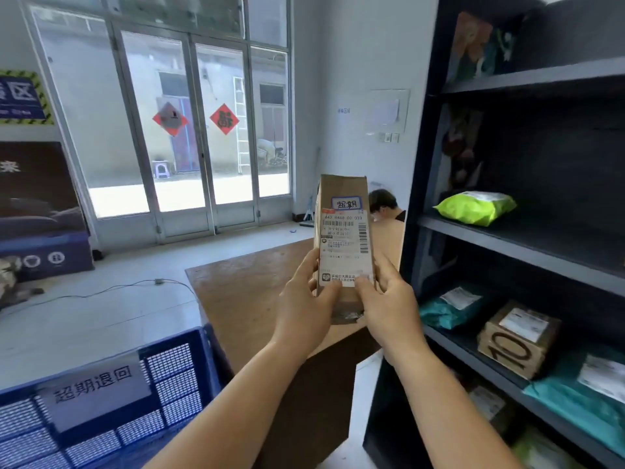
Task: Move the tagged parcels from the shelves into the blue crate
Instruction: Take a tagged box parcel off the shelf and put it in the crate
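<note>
I hold a tall brown cardboard parcel (343,198) upright in front of me, above a brown table. It bears a white shipping label and a blue-edged handwritten tag near its top. My left hand (306,301) grips its lower left side, thumb on the label. My right hand (385,304) grips the lower right side, thumb on the front. The blue mesh crate (176,377) with a white paper sign stands at the lower left. The dark shelves (517,242) to the right hold a lime-green bag (473,206), a teal bag (446,311) and a small box marked 10 (517,336).
A brown table (243,292) stands just beyond the crate. A person (384,204) sits behind it near the shelf's end. Glass doors (189,130) fill the far wall. A cable (111,289) lies across the pale floor. Another teal bag (585,394) lies on the lower right shelf.
</note>
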